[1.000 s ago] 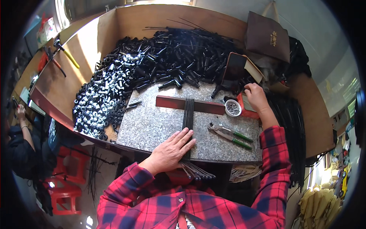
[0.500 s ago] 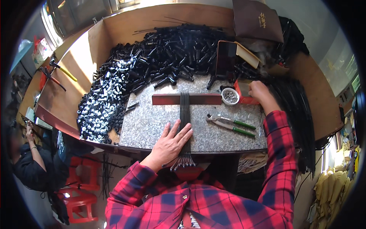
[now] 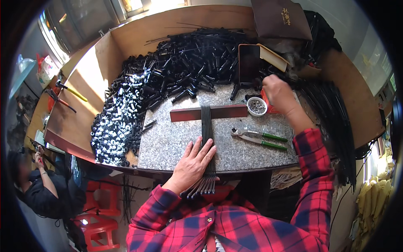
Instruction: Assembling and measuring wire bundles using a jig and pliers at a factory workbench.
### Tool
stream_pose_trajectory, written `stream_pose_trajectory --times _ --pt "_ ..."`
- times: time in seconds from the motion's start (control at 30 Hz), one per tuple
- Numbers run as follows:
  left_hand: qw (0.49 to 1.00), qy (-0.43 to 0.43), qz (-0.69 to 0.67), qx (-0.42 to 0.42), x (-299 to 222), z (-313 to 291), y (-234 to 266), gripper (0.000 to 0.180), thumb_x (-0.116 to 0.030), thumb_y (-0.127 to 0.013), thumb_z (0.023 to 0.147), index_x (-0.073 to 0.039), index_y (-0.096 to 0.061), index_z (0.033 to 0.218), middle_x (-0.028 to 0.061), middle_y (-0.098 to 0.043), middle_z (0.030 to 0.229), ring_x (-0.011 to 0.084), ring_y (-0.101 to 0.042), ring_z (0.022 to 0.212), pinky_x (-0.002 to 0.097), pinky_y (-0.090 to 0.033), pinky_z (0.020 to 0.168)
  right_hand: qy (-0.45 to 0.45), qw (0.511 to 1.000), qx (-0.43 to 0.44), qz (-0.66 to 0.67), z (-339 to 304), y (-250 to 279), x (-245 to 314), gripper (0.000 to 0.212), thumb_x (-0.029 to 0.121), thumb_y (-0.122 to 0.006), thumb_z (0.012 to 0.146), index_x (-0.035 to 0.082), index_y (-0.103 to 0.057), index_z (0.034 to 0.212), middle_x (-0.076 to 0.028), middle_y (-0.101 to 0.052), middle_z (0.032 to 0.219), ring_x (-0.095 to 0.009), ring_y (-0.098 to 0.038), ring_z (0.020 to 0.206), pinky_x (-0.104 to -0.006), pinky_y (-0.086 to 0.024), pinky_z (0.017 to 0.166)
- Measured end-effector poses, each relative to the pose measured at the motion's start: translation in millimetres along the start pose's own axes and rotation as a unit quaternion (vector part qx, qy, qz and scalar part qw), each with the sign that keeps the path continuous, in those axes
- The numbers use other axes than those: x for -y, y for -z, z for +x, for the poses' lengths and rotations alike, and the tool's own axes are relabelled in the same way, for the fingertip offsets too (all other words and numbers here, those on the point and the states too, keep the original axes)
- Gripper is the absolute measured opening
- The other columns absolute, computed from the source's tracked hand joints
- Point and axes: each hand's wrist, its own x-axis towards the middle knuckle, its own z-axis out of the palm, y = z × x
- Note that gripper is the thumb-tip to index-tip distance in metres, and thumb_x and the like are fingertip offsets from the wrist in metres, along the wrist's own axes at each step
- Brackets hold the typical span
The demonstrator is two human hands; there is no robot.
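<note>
left hand [image 3: 192, 164]: I see it open, flat on the black rods [image 3: 207, 126]
right hand [image 3: 279, 94]: curled shut beside the small bowl [image 3: 257, 106], grip unclear

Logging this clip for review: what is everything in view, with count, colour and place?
Rods: a flat row, black, across the red bar, under the left hand.
Red bar: one, mid-slab.
Stone slab: one, grey speckled.
Pliers: one, green handles, right of rods.
Small bowl: one, white, beside the right hand.
Black tubes: heap, behind the slab.
Phone: one, dark, propped upright.
Left hand: flat on rods.
Right hand: closed, beside bowl; contents hidden.
</note>
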Motion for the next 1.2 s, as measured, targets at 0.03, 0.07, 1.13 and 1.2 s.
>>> stream_pose_trajectory --times 0.03,0.07,1.13,1.2 --pt "1.0 0.0 0.0 0.002 0.1 -0.9 0.4 0.086 -0.064 -0.053 0.079 -0.006 -0.037 0.141 0.0165 -0.032 0.148 0.0407 -0.028 0.136 0.0515 -0.025 0.11 0.04 0.998 0.015 0.042 1.5 -12.0 3.7 0.012 0.003 -0.056 0.078 0.003 -0.057 0.09 -0.017 -0.057 0.087 -0.036 -0.058 0.085 -0.0424 -0.049 0.073" --pt "1.0 0.004 0.007 -0.001 2.9 -5.1 -2.8 0.086 -0.063 -0.052 0.08 -0.006 -0.037 0.141 0.0186 -0.032 0.147 0.0413 -0.029 0.135 0.0517 -0.026 0.109 0.08 0.995 0.016 0.064 4.6 -21.9 21.8 0.017 0.0 -0.053 0.077 0.004 -0.058 0.092 -0.016 -0.057 0.091 -0.035 -0.058 0.086 -0.0414 -0.049 0.073" --pt "1.0 0.001 0.016 0.009 2.5 -3.6 -9.1 0.098 -0.07 -0.057 0.073 -0.001 -0.038 0.139 0.0197 -0.033 0.147 0.0416 -0.026 0.138 0.0532 -0.022 0.111 0.22 0.973 0.073 -0.009 12.9 -77.1 89.8 0.02 0.013 -0.052 0.085 0.012 -0.064 0.101 -0.009 -0.063 0.089 -0.024 -0.066 0.084 -0.0336 -0.054 0.067" --pt "1.0 0.002 0.012 0.011 1.7 -2.6 -9.0 0.098 -0.07 -0.057 0.073 -0.001 -0.037 0.139 0.0194 -0.033 0.147 0.0416 -0.026 0.138 0.0532 -0.022 0.111 0.226 0.972 0.067 -0.011 12.5 -76.8 89.3 0.021 0.013 -0.052 0.085 0.012 -0.064 0.102 -0.009 -0.063 0.089 -0.024 -0.066 0.084 -0.0336 -0.054 0.067"
